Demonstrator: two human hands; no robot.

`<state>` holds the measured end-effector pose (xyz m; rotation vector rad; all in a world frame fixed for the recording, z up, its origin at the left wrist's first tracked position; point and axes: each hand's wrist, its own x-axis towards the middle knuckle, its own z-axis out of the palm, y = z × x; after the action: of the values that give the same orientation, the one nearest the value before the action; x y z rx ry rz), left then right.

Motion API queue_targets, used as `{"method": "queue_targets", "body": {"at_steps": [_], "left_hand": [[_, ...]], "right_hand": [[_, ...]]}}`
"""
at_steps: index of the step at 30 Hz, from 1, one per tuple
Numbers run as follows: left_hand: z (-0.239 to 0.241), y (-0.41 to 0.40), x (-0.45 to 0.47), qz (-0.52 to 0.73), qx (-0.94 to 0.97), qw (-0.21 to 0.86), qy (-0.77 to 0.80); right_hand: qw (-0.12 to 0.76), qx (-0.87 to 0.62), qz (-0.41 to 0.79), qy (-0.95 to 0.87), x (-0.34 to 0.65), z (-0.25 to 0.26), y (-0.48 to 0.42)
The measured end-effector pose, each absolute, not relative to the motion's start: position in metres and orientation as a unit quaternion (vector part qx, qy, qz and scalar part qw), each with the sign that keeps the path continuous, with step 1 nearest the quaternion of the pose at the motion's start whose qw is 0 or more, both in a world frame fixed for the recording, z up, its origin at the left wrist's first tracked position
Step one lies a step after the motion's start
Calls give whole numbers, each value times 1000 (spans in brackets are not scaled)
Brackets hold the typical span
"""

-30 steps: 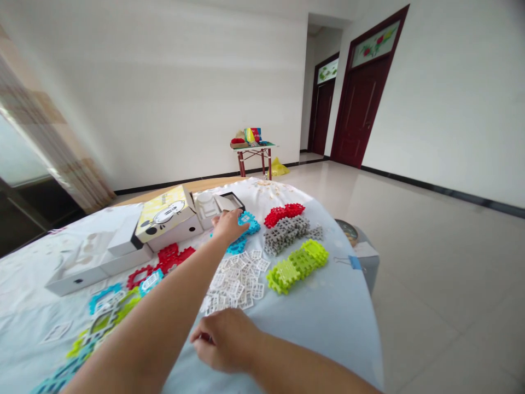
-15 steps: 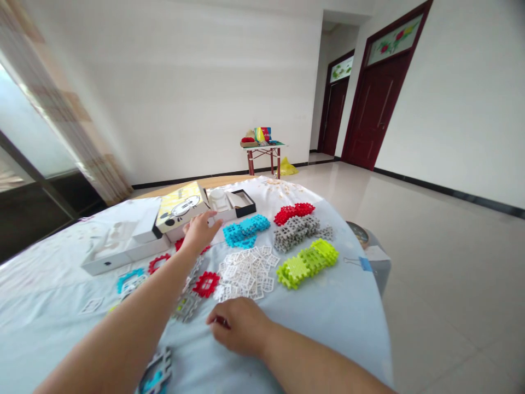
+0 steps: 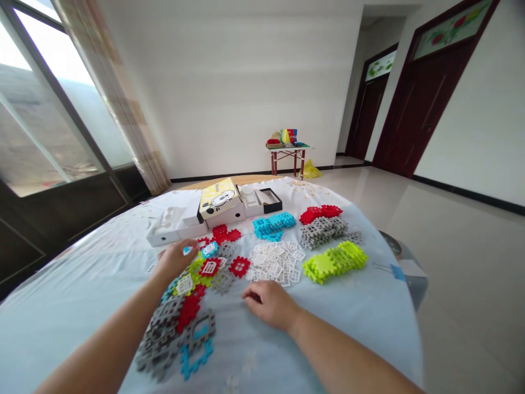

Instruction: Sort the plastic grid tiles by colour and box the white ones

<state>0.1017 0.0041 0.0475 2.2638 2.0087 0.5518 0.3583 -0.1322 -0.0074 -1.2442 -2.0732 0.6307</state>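
Note:
My left hand (image 3: 177,261) is over the left side of a mixed heap, its fingers spread and partly hidden by its back. Beneath it shows a bit of a blue notched plastic piece (image 3: 187,250). Beside that hand lie a blue piece with a white window insert (image 3: 209,250), a red piece with a white insert (image 3: 210,267) and red pieces (image 3: 225,234). My right hand (image 3: 270,305) rests on the cloth with its fingers curled in, and nothing shows in them. Just beyond it is a pile of white window inserts (image 3: 275,262).
Sorted stacks of blue (image 3: 273,225), red (image 3: 320,214), grey (image 3: 323,232) and lime green pieces (image 3: 336,261) lie to the right. Behind stand a yellow box (image 3: 219,198) and an open white box (image 3: 164,230). Grey pieces (image 3: 159,342) are heaped near the front left.
My left hand has drawn back from beside the yellow box to the mixed heap. My right hand stays curled on the cloth. The view has turned to the left.

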Motion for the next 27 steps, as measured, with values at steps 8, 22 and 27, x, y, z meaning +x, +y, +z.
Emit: {"method": "queue_targets", "body": {"at_steps": [8,22,27], "left_hand": [[26,20,110,109,784,19,611],[38,12,106,145,800,-3,582],[45,0,107,135,802,61,579]], "right_hand": [[313,-473,242,-787,359,-6,-133],[319,-471,242,-786,359,-7,-134],[309,-473,240,-789,359,-5,-134]]}}
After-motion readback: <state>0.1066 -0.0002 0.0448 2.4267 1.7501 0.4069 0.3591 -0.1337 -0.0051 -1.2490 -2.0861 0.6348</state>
